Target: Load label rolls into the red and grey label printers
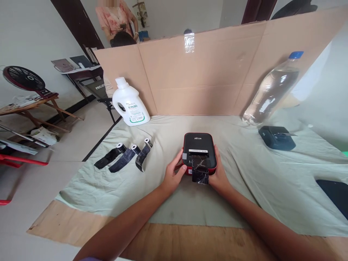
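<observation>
A small black printer (199, 141) with red sides lies on the cloth in front of me. From its slot hangs a dark printed paper strip (200, 169) that bends over the near edge. My left hand (174, 171) grips the left side, thumb by the near corner. On the right side my right hand (219, 174) holds it, its fingers partly hidden. Off to the left are three small paper rolls, a left one (121, 147), a middle one (135, 149) and a right one (148, 142), each with a darkly printed tail unrolled.
A white jug (133, 105) and a large clear bottle (272, 90) with a blue cap stand before the cardboard screen (195, 79). A dark box-shaped device (276, 137) sits at right, near a dark flat object (335, 194). Behind the screen stands a person (118, 18).
</observation>
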A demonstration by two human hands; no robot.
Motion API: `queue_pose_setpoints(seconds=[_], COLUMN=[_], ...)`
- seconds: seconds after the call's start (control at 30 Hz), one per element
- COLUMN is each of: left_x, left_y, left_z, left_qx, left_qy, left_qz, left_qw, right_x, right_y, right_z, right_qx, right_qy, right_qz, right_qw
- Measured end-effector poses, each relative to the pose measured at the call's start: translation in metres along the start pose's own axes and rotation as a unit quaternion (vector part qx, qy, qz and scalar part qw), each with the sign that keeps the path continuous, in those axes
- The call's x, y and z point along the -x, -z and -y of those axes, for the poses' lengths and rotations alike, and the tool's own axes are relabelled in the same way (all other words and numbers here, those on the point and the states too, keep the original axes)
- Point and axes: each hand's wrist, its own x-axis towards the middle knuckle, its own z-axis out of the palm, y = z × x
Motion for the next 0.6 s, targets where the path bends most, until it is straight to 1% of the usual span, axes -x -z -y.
queue_pose_setpoints(seconds=[0.13,0.23,0.3,0.4,0.6], left_x=[0.001,0.002,0.001,-0.002,-0.014], left_y=[0.0,0.001,0.001,0.004,0.013], left_z=[0.001,0.003,0.005,0.007,0.008], left_qx=[-0.026,-0.054,-0.069,-0.07,-0.061], left_qy=[-0.007,-0.027,-0.04,-0.045,-0.026], left_qz=[-0.026,-0.047,-0.051,-0.033,0.011], left_qw=[0.999,0.997,0.996,0.996,0.998], right_x=[0.0,0.0,0.0,0.0,-0.002], right_y=[0.0,0.0,0.0,0.0,0.0], right_z=[-0.005,-0.004,-0.002,0.002,0.008], right_qx=[-0.009,-0.023,-0.025,-0.029,-0.045], right_qy=[-0.002,-0.005,-0.011,-0.015,-0.015], right_qz=[0.0,0.001,0.002,0.0,0.004], right_qw=[1.0,1.0,1.0,0.999,0.999])
